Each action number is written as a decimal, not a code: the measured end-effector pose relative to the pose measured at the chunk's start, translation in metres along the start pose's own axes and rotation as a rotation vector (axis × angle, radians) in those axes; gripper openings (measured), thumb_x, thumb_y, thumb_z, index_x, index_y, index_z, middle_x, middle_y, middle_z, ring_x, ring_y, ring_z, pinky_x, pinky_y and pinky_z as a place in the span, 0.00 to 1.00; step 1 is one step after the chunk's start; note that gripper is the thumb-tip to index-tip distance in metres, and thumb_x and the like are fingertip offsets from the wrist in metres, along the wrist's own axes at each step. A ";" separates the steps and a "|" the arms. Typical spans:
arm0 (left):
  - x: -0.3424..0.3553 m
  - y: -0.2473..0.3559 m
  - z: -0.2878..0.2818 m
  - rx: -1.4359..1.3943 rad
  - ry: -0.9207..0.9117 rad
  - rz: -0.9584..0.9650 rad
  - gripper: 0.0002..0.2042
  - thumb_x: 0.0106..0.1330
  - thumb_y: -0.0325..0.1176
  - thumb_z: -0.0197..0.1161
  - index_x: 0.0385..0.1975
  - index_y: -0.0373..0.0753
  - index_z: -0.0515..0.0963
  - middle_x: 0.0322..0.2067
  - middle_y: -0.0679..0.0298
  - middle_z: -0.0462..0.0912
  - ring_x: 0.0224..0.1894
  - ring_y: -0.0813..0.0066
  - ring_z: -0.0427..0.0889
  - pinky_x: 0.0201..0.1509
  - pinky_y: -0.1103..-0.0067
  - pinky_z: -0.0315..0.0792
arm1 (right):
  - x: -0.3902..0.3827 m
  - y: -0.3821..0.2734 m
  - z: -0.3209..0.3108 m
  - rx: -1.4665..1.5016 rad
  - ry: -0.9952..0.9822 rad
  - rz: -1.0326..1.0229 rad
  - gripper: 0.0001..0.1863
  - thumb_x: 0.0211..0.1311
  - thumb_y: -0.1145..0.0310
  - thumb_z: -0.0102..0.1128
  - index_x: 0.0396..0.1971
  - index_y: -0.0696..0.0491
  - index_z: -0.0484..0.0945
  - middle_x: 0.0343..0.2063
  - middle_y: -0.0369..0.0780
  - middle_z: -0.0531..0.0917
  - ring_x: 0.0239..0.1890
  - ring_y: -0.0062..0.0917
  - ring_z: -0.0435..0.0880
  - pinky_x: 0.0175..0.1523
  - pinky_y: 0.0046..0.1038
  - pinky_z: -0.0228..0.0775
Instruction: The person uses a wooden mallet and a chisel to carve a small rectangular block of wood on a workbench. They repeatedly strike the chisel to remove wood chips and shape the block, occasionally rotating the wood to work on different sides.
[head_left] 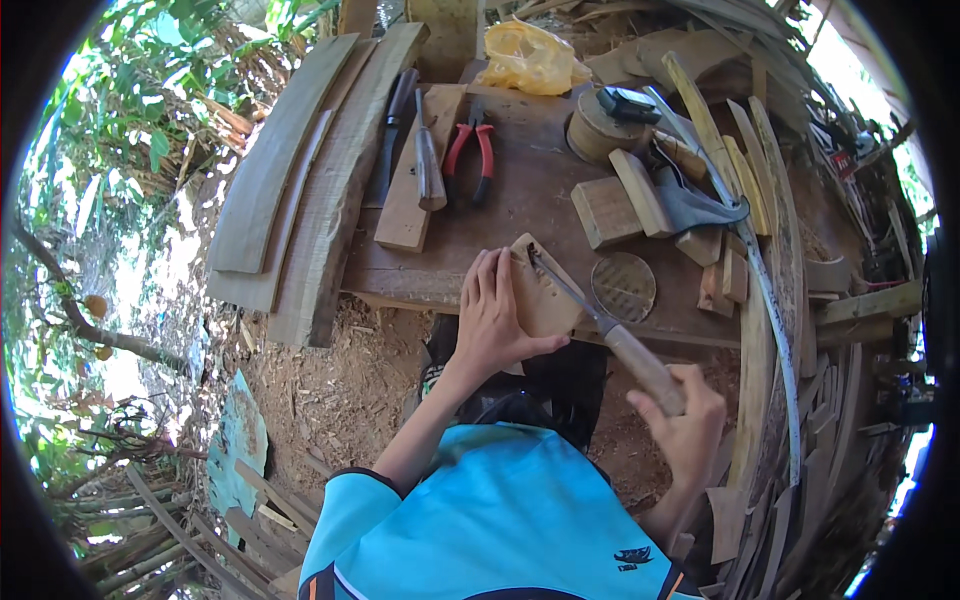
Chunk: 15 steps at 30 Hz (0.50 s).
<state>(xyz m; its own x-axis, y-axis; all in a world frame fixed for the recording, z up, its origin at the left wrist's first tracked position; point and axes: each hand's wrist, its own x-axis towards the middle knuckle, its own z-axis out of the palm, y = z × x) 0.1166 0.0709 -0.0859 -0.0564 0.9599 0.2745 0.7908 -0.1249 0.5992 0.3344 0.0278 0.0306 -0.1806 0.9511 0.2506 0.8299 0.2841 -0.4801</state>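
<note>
A pale wooden block (548, 303) rests at the near edge of the workbench, tilted a little. My left hand (490, 318) grips its left side, the fingers over the far-left edge and the thumb stretched along the near end. In my right hand (686, 418) is a chisel (640, 362) with a thick wooden handle and a slim metal shaft. Its tip touches the block's upper face near the far end, beside a small dark mark. Just right of the block lies a flat round disc (623, 287).
Red-handled pliers (470, 150) and another wooden-handled tool (428, 165) lie on the workbench (520, 190). Long boards (330, 200) stand left. Wood blocks (605, 212), a round wooden piece (597, 135) and a long pale rod (770, 300) are right. A yellow plastic bag (530, 58) sits behind.
</note>
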 end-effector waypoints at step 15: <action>-0.001 -0.003 -0.010 0.091 -0.035 0.086 0.59 0.28 0.62 0.66 0.54 0.22 0.48 0.52 0.43 0.55 0.58 0.48 0.51 0.62 0.62 0.44 | 0.014 -0.018 0.074 0.658 0.706 -0.407 0.11 0.49 0.66 0.58 0.27 0.54 0.66 0.17 0.40 0.73 0.22 0.32 0.75 0.36 0.37 0.69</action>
<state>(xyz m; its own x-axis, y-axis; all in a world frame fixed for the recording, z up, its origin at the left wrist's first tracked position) 0.1078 0.0674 -0.0803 0.0341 0.9549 0.2951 0.8441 -0.1856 0.5031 0.2776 0.0447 -0.0197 0.1433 0.5420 0.8281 0.2859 0.7784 -0.5589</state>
